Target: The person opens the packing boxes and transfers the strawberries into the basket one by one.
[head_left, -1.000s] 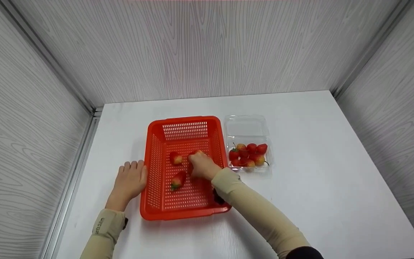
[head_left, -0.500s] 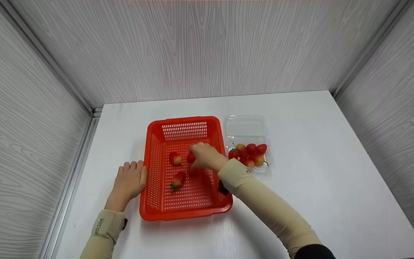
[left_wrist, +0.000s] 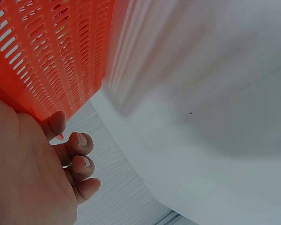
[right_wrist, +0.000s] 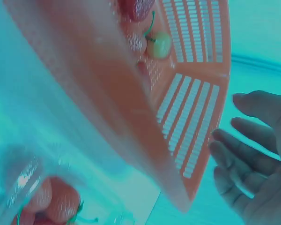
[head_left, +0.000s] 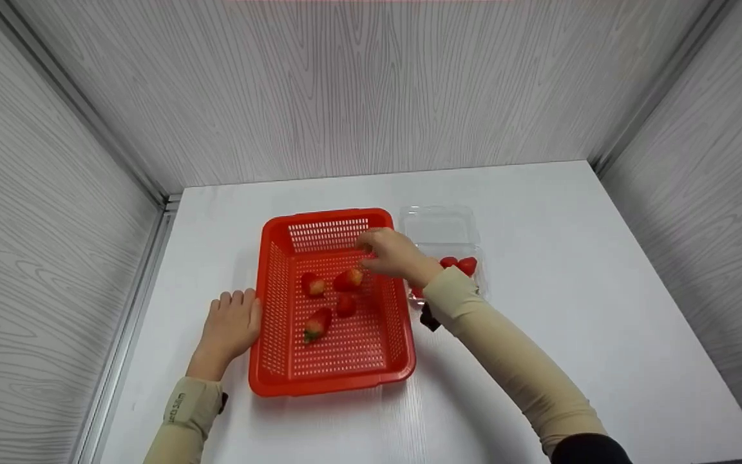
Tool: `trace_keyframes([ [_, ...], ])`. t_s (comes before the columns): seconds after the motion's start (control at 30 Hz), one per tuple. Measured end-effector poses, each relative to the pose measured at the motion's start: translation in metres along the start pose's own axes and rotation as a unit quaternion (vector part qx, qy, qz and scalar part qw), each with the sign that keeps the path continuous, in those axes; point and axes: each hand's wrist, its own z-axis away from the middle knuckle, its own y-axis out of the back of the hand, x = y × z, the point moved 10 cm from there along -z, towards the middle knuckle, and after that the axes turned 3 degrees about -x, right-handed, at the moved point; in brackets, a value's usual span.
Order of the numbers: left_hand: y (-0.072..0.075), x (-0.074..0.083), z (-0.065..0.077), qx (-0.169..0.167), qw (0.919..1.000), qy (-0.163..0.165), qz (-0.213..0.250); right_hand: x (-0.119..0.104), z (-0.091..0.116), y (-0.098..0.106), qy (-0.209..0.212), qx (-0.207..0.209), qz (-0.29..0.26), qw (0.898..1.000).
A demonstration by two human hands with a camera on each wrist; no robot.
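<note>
The red basket (head_left: 326,385) sits on the desk (head_left: 577,290). Four pieces of fruit (head_left: 317,323) lie inside the basket, all red with some yellow or green bits.

The left hand (head_left: 229,324) is at the basket's left side, fingers loose, thumb touching its edge. The right hand (head_left: 395,254) is up over the basket's right edge, near the back. Its fingers are a bit bent and spread, with a gap to the thumb (the right wrist view looks very blue).

Just right of the basket is a clear box (head_left: 442,225), lid laid back, with more berries (head_left: 467,265) in it, partly hidden by the right arm (head_left: 513,361).
</note>
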Motion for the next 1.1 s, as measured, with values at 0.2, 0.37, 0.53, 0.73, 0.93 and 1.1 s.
trace_keyframes([
  [0.2,-0.001,0.000,0.001,-0.003,1.0000,-0.002,0.002,0.021,0.014,0.027,0.006,0.055,-0.009,0.998],
  [0.37,-0.002,-0.001,0.000,-0.007,1.0000,0.002,0.006,0.043,0.026,0.039,-0.004,0.083,-0.014,0.996],
  [0.53,-0.001,-0.001,0.000,0.001,1.0000,0.000,0.004,0.065,0.037,0.037,-0.023,0.076,-0.004,0.997],
  [0.73,-0.003,-0.003,-0.001,-0.004,1.0000,0.005,0.007,0.086,0.051,0.027,-0.022,0.069,-0.008,0.997],
  [0.93,-0.006,-0.005,-0.001,-0.015,0.9997,0.010,0.014,0.093,0.061,0.013,0.024,0.067,0.033,0.997],
  [1.1,-0.007,-0.005,-0.002,-0.014,0.9997,0.010,0.016,0.092,0.068,0.000,0.072,0.076,0.070,0.992],
])
